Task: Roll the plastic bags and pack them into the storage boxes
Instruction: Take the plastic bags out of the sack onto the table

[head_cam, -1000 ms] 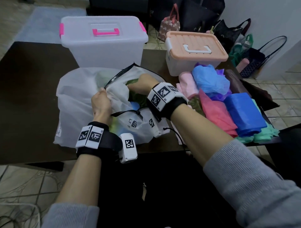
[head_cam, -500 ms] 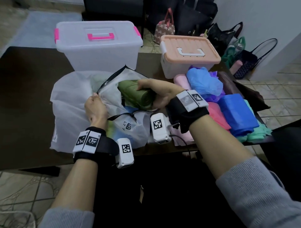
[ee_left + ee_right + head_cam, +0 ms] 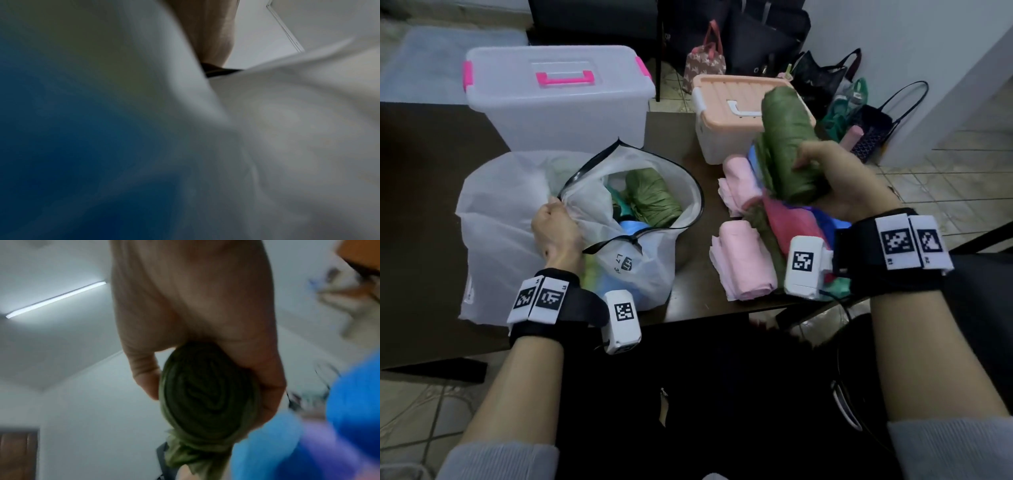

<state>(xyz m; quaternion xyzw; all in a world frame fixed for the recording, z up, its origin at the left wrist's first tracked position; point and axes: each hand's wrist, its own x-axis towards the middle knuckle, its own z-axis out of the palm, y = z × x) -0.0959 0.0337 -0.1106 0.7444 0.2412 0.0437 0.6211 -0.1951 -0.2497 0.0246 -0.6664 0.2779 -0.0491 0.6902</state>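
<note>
A dark table [image 3: 431, 192] stands on a tiled floor, with several handbags [image 3: 825, 82] heaped against the far wall. On the far left part of the table sits a clear storage box [image 3: 558, 102] with pink latches and its lid on; to its right is a smaller white box with a peach lid [image 3: 726, 113], also closed. The person's left hand [image 3: 556, 229] pinches the black-edged rim of a large translucent white bag [image 3: 493, 219] lying on the near left of the table, holding its mouth open. Inside that bag lies a second green roll [image 3: 650, 197], with blue and teal plastic beside it. The right hand [image 3: 839, 181] grips a rolled green plastic bag [image 3: 787, 144], fingers and thumb wrapped round it, and holds it tilted in the air above the pile on the right, in front of the peach-lidded box. The right wrist view shows the roll's spiral end [image 3: 207, 397] with a loose tail hanging below (blurred). Under that hand lie pink rolls [image 3: 743, 263], a red bag [image 3: 791, 219] and blue plastic [image 3: 835, 222], touching one another. The left wrist view is filled with blurred white and blue plastic.
</note>
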